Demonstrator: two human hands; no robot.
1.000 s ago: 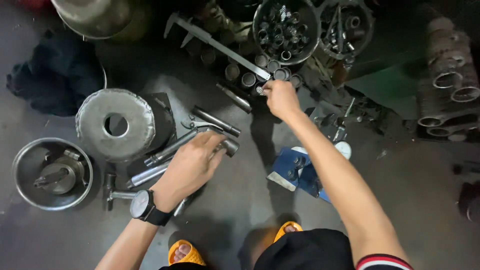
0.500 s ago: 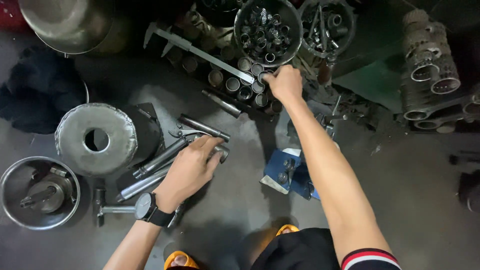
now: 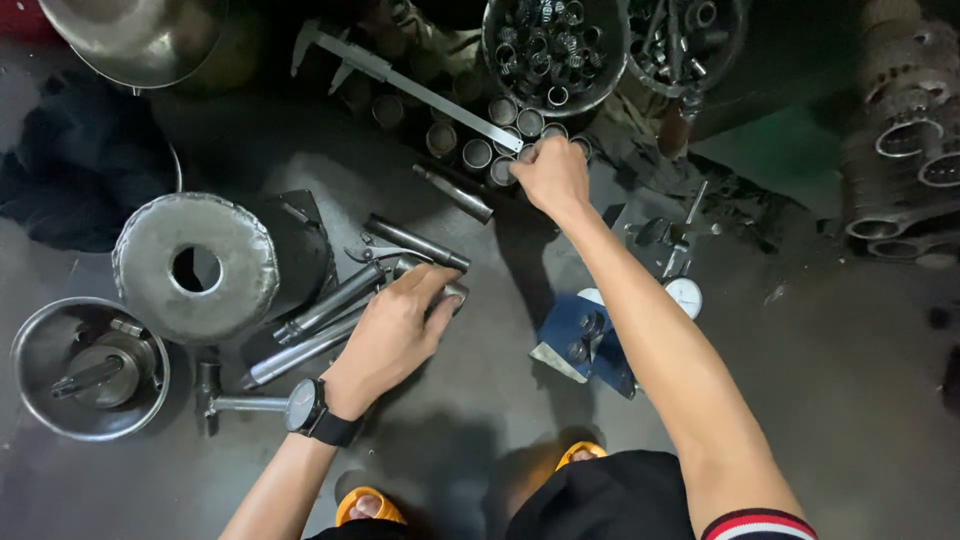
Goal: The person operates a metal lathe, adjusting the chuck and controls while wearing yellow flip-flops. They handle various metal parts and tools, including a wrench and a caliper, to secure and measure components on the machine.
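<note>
1. Dark, oily concrete floor carries everything; parts lie spread within arm's reach of the crouching person, whose orange sandals show at the bottom edge.
2. Left hand, with a black wristwatch, lies flat with fingers loosely curled over a short steel cylinder, seemingly pinning it so it cannot roll; the grip looks light rather than clenched.
3. Beside that hand lie long steel rods side by side, next to a round grey ring-shaped block.
4. Right hand reaches far forward to a cluster of small metal sleeves standing upright on the floor; its fingers are pinched at one sleeve, though whether it is lifted I cannot tell.
5. A long vernier caliper rests across the sleeves, and a bowl of springs sits just behind them.
6. A dial gauge lies near the right forearm.
</note>
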